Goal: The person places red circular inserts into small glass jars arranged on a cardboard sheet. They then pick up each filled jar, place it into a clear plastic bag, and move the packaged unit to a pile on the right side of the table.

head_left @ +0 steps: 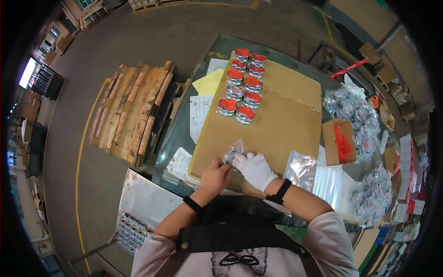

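A small metal part in a clear plastic bag point(234, 152) is being gripped between both hands over the near edge of the cardboard sheet point(281, 124): the bare left hand point(215, 174) is being closed on the bag's lower side, while the white-gloved right hand point(253, 168) is pinching it from the right. The slick film could be slipping from the gloved fingers (a judgement only), letting the part drop onto the cardboard. Nine red-topped metal parts point(243, 83) are being kept in two rows farther back; one open carton point(339, 141) is standing to the right, beside flat empty bags point(318, 177).
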The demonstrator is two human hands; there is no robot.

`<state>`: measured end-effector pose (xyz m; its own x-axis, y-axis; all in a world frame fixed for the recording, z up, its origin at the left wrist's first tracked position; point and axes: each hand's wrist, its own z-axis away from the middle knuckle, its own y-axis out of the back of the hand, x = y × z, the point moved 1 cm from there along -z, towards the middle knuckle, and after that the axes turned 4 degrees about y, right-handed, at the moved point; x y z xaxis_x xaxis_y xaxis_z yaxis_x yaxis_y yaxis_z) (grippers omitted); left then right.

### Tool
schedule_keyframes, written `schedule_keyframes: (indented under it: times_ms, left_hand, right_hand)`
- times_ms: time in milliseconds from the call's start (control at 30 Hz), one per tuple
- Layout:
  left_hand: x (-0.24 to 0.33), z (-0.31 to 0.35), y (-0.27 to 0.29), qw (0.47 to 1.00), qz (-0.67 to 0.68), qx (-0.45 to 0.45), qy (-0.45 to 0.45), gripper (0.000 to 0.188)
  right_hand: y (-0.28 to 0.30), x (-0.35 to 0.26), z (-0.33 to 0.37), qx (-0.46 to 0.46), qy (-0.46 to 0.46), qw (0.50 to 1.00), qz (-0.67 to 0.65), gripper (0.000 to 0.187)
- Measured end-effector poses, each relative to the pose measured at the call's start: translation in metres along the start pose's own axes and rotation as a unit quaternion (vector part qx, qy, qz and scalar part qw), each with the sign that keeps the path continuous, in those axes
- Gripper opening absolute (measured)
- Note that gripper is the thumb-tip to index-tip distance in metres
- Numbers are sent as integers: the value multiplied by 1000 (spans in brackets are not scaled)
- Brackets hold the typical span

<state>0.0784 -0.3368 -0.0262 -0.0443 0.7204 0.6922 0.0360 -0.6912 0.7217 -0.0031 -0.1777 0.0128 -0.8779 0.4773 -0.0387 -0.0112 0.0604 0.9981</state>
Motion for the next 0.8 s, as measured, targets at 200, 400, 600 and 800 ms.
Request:
schedule_keyframes:
  times_ms: [200,400,600,800]
  left_hand:
    - [-29,7,-14,986,138,86,30,26]
    - [-1,18,-11,878,337,173,294,58]
    - [93,-5,-111,965,198,-91,146,40]
    - [228,-33,-226,984,2,-160,-76,25]
  right_hand:
    - [-57,38,-31,120,2,965,-235,11]
    - [7,49,120,50,-269,749,-603,31]
    - [97,153,442,222,-589,705,-326,36]
    - [120,282,663,169,-829,527,78,24]
